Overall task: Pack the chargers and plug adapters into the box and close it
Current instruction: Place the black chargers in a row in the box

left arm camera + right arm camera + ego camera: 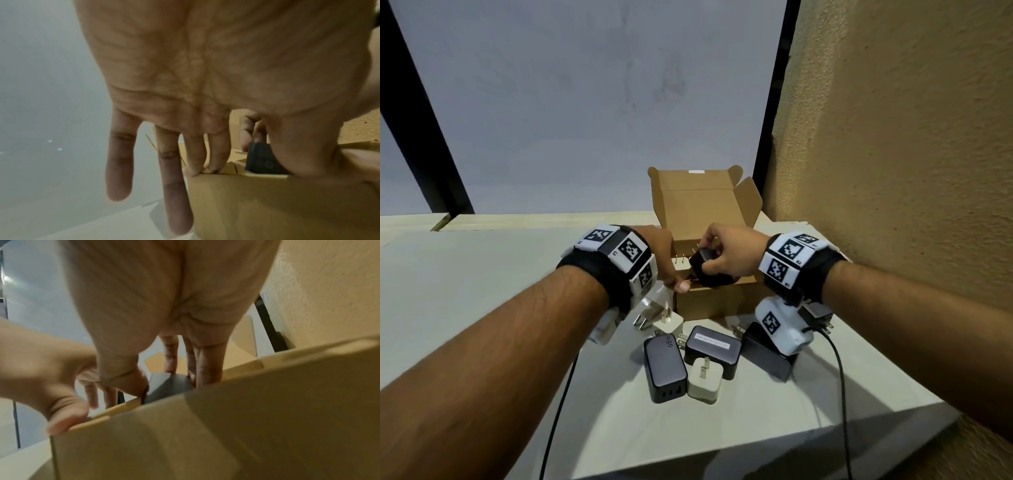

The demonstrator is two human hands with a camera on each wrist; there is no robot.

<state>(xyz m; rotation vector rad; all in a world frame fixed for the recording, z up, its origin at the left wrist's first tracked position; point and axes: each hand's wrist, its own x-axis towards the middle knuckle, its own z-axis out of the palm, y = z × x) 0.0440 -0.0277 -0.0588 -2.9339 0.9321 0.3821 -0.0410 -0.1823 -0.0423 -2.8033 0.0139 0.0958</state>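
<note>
An open cardboard box (715,303) stands mid-table with its lid (698,198) raised behind it. My right hand (717,255) grips a black charger (705,270) from above, inside the box's opening; the right wrist view shows its fingers (207,366) and thumb on the charger (166,386). My left hand (671,274) rests on the box's front left corner, thumb (59,418) on the front rim. Two fingertips (197,167) touch the left rim and two fingers hang straight outside. A white charger (683,269) sits in the box, prongs up.
In front of the box lie a white charger (655,308), a black 65W charger (664,366), a labelled black charger (714,349), a small white adapter (704,380) and two more black chargers (767,353) (818,313). A textured wall (893,171) stands close on the right.
</note>
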